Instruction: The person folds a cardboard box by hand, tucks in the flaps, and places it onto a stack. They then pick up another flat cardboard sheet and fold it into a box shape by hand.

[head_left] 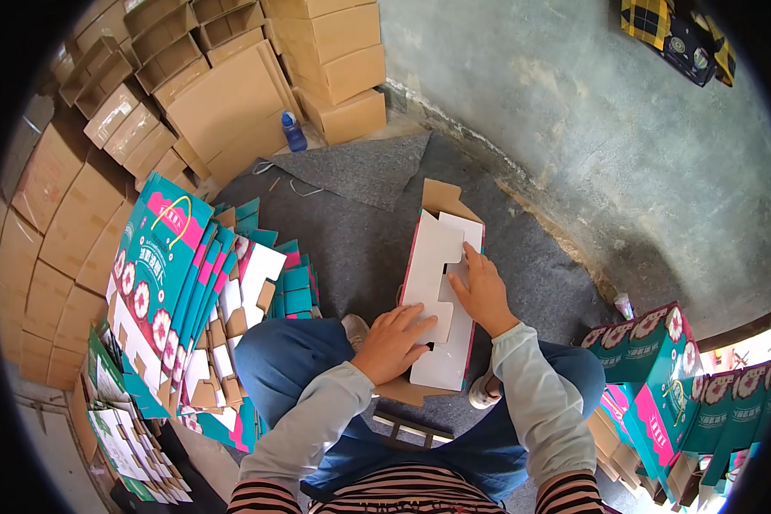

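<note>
Between my knees lies a cardboard gift box [428, 343], its white bottom panels facing up and its brown end flaps [444, 195] sticking out at the far and near ends. The white panels meet along a notched seam with dark slots. My left hand [394, 341] lies on the left panel near the seam, fingers stretched out. On the right panel, my right hand [484, 291] presses down with its fingers spread, the thumb by the upper slot. Both hands touch the box from above and grip nothing. The box's printed sides are mostly hidden.
To the left stands a leaning pile of flattened teal and pink gift boxes [158, 283]. Made-up teal boxes [660, 394] are at the right. Brown cartons [338, 43] are stacked at the back left, near a blue bottle [293, 133]. A concrete wall [557, 111] rises behind.
</note>
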The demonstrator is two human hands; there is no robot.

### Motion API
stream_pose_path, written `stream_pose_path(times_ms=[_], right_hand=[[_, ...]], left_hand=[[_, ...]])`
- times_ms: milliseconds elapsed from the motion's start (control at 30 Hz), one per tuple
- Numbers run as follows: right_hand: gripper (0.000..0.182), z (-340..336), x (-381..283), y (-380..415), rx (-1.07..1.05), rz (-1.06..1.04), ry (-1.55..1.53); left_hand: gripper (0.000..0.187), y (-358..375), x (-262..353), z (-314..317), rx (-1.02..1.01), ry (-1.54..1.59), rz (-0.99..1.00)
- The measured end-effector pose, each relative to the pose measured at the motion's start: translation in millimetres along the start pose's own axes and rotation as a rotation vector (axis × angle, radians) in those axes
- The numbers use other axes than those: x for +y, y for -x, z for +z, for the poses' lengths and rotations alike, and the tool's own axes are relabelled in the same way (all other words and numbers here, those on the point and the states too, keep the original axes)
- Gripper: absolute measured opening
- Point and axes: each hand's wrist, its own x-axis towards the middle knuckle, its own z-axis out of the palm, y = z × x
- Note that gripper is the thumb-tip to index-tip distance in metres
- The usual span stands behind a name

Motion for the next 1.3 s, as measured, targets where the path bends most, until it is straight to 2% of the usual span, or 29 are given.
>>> stream_pose_path(times_ms=[200,300,400,467,500,567,600,700,800,867,1000,1133,1200,1300], right_hand=[[0.045,7,3,-1,0.03,-0.069,0.106],[0.039,8,8,-4,0.016,-0.107,0.142],[0.038,3,7,-7,-0.046,-0.059,0.187],[0.043,5,10,-15,-0.091,-0.004,0.215],[0.046,7,14,-19,-0.001,-0.035,0.239],[0.054,11,26,-34,0.182,-0.101,0.281],[0.068,13,33,-42,0.201,-0.119,0.281],[0.075,22,51,-66,0.195,-0.129,0.205],[0.072,23,58,-85,0.022,0.002,0.074],[0.061,13,58,-90,-0.065,0.013,0.119],[0.039,-19,74,-79,-0.129,0.049,0.13],[0.032,-69,98,-63,-0.242,0.082,0.231],[0.032,-88,116,-49,-0.257,0.032,0.273],[0.035,-110,139,-21,-0.289,0.075,0.246]], left_hand=[[0.083,15,0,-9,0.078,0.2,-0.179],[0.085,12,2,-6,0.008,0.203,-0.316],[0.073,4,3,-1,-0.106,0.18,-0.441],[0.062,9,-11,22,0.129,0.203,-0.377],[0.058,12,-12,25,0.243,0.21,-0.344],[0.045,25,-17,25,0.168,0.356,-0.571],[0.04,30,-18,23,0.132,0.429,-0.685],[0.039,44,-24,43,0.361,0.861,-0.835],[0.039,46,-35,82,0.735,1.057,-0.828],[0.039,51,-45,98,0.76,1.205,-0.849],[0.039,38,-40,81,0.814,1.38,-0.815],[0.039,12,-37,41,0.612,1.469,-0.826],[0.041,-1,-68,44,0.45,1.464,-0.774],[0.043,-36,-81,20,0.25,1.524,-0.733]])
